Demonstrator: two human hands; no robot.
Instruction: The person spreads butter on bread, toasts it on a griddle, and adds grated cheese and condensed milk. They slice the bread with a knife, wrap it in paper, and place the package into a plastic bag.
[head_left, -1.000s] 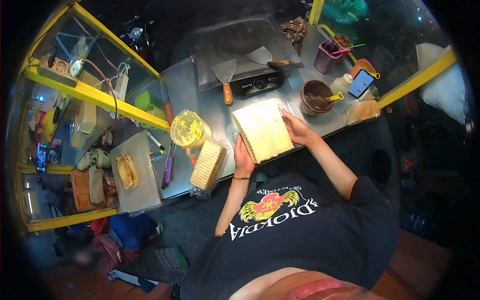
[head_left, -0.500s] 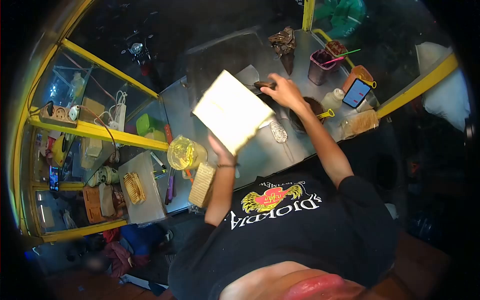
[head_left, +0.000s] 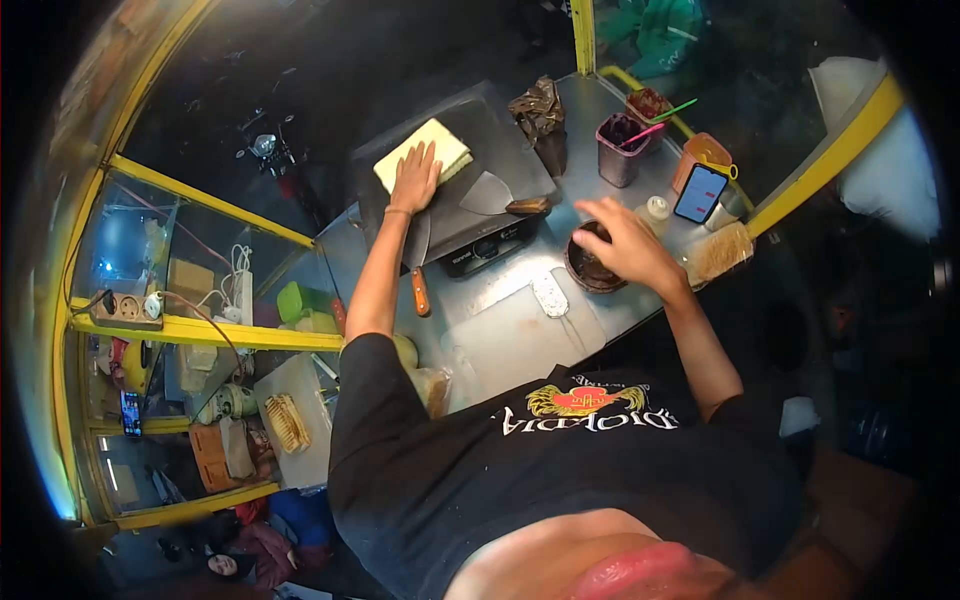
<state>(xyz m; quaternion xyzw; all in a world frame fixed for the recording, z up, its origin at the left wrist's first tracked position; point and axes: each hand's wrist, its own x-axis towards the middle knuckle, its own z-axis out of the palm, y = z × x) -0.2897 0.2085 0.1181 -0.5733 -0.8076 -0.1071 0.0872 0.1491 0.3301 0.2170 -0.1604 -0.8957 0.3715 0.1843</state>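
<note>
My left hand point(head_left: 416, 180) lies flat on a pale yellow slab of bread point(head_left: 430, 131), fingers stretched out. Under the bread is a dark flat griddle point(head_left: 365, 165). Over a dark round tub point(head_left: 584, 268), my right hand point(head_left: 632, 246) hovers with its fingers apart and nothing visible in them. Just left of its fingertips, a scraper with a wooden handle point(head_left: 528, 206) rests on the griddle's near edge. A second tool with an orange-brown handle point(head_left: 420, 292) leans at the griddle's near left corner.
A grater point(head_left: 549, 295) lies on the metal counter point(head_left: 500, 350). At the right stand a purple tub point(head_left: 617, 160), an orange tub point(head_left: 695, 165), a phone point(head_left: 702, 192) and a bagged block point(head_left: 722, 253). Yellow frame bars point(head_left: 215, 328) border the left; a crumpled brown bag point(head_left: 540, 110) stands behind.
The bread slab went from upright in my left hand down onto the griddle. My right hand let go of the scraper handle and moved right and nearer.
</note>
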